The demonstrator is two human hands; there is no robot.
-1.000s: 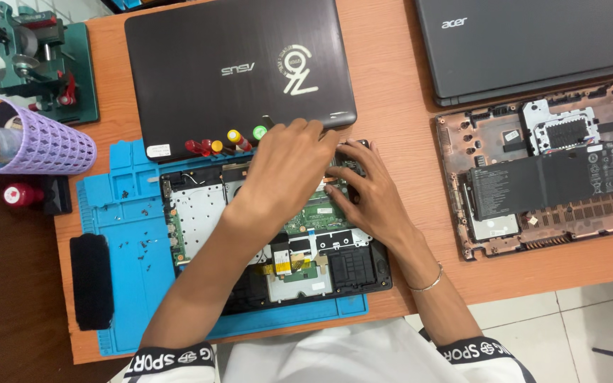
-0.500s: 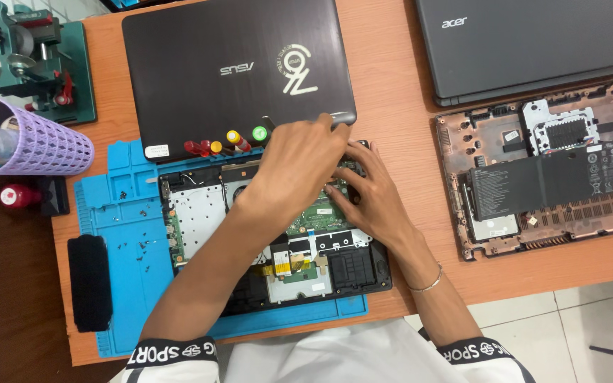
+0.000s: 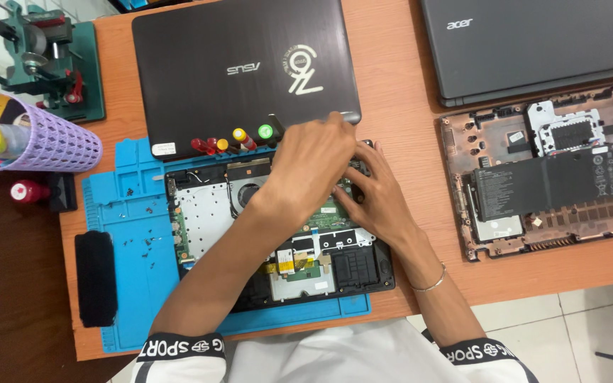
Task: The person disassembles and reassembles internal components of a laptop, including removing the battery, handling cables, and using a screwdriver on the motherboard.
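Note:
An opened laptop base [image 3: 214, 213] with its board, fan and cables exposed lies on a blue repair mat [image 3: 129, 241]. My left hand [image 3: 313, 167] reaches across it from the lower left, fingers curled down over the base's upper right corner; whatever is under them is hidden. My right hand [image 3: 377, 198] lies right beside it, fingers stretched flat on the green board, tips partly under the left hand. A thin bracelet [image 3: 431, 284] is on the right wrist.
A closed dark laptop [image 3: 243, 64] lies behind the mat, several coloured screwdriver handles [image 3: 232, 140] at its front edge. At right are a second closed laptop [image 3: 533, 42] and an open bottom shell with battery [image 3: 548, 184]. At left: a purple mesh basket [image 3: 44, 142], a green clamp stand [image 3: 44, 57], a black pad [image 3: 96, 276].
Both hands stay on the upper right corner of the open base; my left hand has edged slightly to the right. Nothing else has moved.

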